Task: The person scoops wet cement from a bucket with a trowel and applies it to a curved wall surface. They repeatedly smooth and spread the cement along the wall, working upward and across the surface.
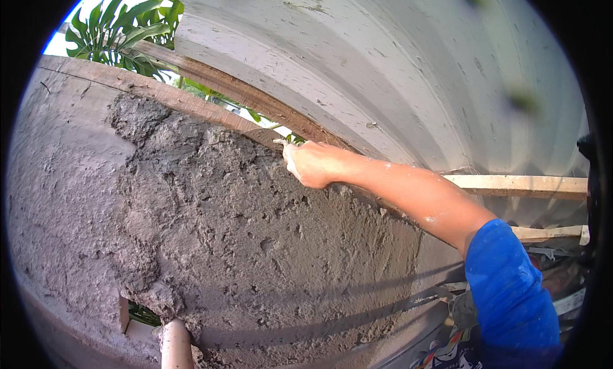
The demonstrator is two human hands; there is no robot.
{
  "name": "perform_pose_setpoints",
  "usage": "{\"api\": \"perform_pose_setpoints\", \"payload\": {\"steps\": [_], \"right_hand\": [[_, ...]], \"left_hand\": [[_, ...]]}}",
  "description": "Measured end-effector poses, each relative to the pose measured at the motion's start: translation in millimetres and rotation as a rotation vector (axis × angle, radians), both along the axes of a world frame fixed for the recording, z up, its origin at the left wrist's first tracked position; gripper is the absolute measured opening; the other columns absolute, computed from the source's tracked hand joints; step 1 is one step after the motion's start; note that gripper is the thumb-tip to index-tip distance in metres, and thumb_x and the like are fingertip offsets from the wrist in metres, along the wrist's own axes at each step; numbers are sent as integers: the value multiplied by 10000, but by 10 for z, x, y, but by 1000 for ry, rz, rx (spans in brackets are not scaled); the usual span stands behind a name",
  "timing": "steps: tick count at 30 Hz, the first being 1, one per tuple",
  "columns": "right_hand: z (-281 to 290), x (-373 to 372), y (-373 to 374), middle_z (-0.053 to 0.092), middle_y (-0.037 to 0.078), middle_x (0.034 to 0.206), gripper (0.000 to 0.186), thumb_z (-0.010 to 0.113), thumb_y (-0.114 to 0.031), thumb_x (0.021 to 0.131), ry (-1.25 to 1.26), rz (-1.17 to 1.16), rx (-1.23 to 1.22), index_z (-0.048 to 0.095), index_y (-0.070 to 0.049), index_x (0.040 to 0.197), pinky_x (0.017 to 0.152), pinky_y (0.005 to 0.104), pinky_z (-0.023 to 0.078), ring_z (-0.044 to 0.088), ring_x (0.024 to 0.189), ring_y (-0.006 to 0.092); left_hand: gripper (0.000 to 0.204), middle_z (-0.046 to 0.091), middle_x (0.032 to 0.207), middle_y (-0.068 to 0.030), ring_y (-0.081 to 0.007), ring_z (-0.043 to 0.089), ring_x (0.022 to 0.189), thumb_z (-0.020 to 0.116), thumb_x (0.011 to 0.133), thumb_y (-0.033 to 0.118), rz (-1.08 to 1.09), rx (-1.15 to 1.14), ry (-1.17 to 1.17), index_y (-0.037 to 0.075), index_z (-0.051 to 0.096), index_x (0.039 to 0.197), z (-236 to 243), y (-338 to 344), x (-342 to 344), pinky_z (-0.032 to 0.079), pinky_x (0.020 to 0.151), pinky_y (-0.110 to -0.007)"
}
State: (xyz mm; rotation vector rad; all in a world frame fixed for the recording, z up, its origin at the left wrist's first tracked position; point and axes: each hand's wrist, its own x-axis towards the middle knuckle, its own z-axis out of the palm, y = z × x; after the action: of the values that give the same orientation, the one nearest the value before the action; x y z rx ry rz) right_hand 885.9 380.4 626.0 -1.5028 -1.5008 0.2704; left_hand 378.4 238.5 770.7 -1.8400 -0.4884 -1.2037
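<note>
My right hand [306, 165] reaches in from the right on a blue-sleeved arm. Its fingers are closed on a trowel, whose grey blade [262, 136] lies at the top edge of a mortar-covered wall [255, 254], against a wooden board [153, 88] that runs along that edge. Most of the trowel's handle is hidden by the hand. Rough, darker mortar [159, 133] spreads over the middle of the wall, beside a flatter, paler surface at the left. My left hand is not in view.
A corrugated grey sheet [383, 62] rises behind the wall. Wooden battens [517, 184] cross at the right, above some clutter. Green leaves [121, 30] show at upper left. A pale pipe [175, 346] juts from the wall at the bottom, beside a small opening [143, 315].
</note>
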Motion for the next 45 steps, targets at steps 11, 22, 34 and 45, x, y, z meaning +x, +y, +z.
{"api": "perform_pose_setpoints", "payload": {"steps": [11,22,34,45], "right_hand": [[-90,-79,-130,695,280,1075,336,506,-134,956,-46,-50,-118,569,110,1178,852,503,562,694,1020,420],[-376,-51,-261,674,307,1119,444,434,-85,950,-20,-58,-190,437,115,1347,867,517,552,684,1044,418],[-708,1,-357,685,283,1100,490,500,-112,940,-64,32,-341,413,129,1358,830,506,554,685,1017,428],[-1096,-131,-299,684,296,1087,479,472,-30,895,-39,-54,-356,435,138,1343,843,516,562,686,1038,424]], "left_hand": [[264,654,901,-162,-308,650,833,731,853,134,-59,-30,27,-4,566,1006,-43,159,-153,528,761,-439],[292,643,902,-161,-337,645,846,731,869,169,-191,-35,49,0,555,1029,-48,132,-78,530,792,-468],[302,648,921,-143,-316,654,897,757,857,112,-20,65,149,22,544,1051,-43,124,-59,535,824,-465],[321,642,964,-144,-312,640,906,744,890,147,-374,-94,121,16,549,1109,-28,180,-30,529,855,-476]]}}
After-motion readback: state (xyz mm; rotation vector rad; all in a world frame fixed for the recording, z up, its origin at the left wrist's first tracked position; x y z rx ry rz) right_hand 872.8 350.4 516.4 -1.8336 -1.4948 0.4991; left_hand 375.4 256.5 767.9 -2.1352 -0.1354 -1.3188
